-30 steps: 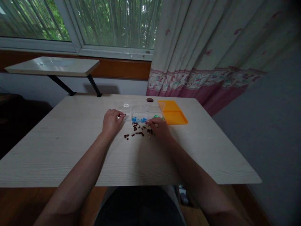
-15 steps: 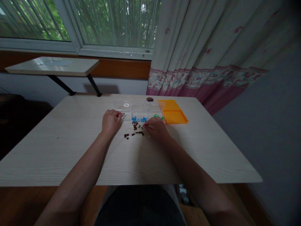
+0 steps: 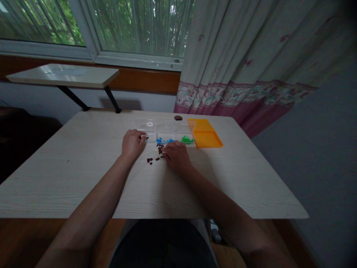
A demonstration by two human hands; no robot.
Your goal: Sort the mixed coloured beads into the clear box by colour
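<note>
My left hand (image 3: 132, 144) pinches a small dark brown piece (image 3: 147, 138) at the left compartment of a clear plastic box (image 3: 151, 140). My right hand (image 3: 177, 156) is lowered over the loose brown pieces (image 3: 160, 150) in front of the box. Its fingertips are drawn together among them; what they grip, if anything, is too small to make out. Small blue pieces (image 3: 164, 141) lie in the middle compartment and green pieces (image 3: 187, 139) in the right one. More brown pieces (image 3: 150, 160) are scattered nearer me, partly hidden by the right hand.
An orange open case (image 3: 209, 139) lies right of the clear box. A brown oval object (image 3: 178, 118) is at the table's back edge. On the left, a small raised shelf (image 3: 64, 76) stands on black legs over the pale table (image 3: 83, 178). A curtain (image 3: 223, 89) hangs behind.
My right hand has shifted left over the brown pieces, uncovering the green ones. My left hand stays at the left compartment, its brown piece slightly lower.
</note>
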